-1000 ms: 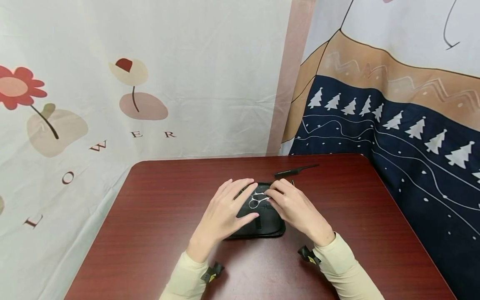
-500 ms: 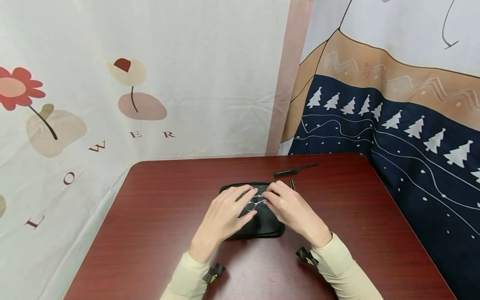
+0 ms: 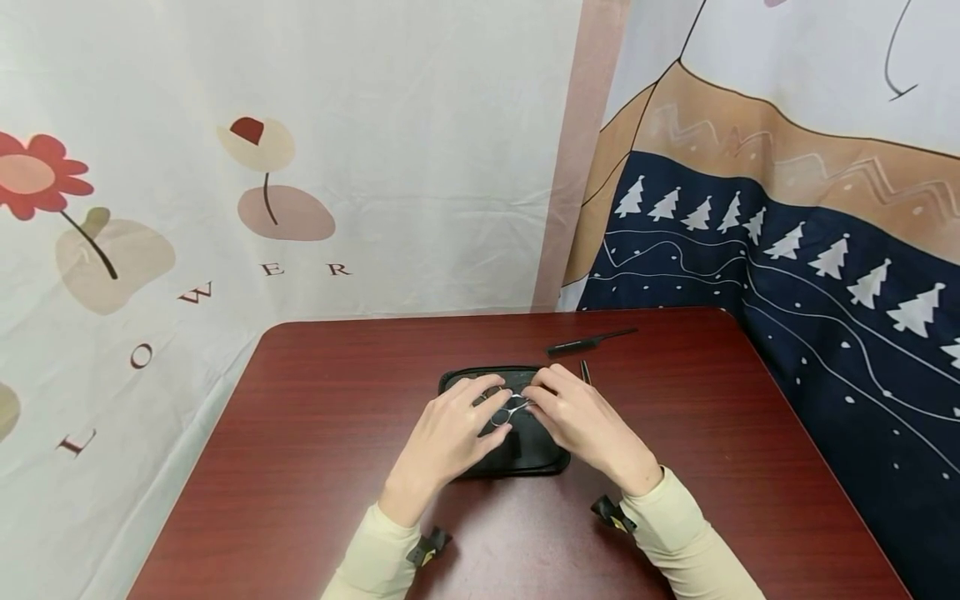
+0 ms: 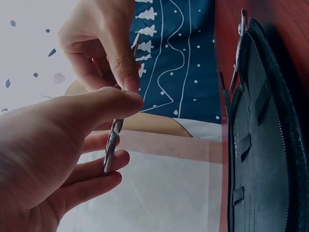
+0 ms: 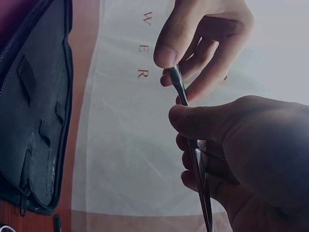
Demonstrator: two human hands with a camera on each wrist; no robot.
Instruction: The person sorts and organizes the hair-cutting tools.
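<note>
Right wrist shows scissor blades (image 5: pixel 202 189); head view, right hand (image 3: pixel 585 418) hides them.

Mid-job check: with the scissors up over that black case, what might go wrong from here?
1. The blades reach past the bare right hand, so a slip might nick a finger.
2. The scissors are off the surface with the right hand pinching them; a loosened pinch could drop them onto the case.
3. A metal tool lies beside the case, near the right hand; a sideways move may bump it.
</note>
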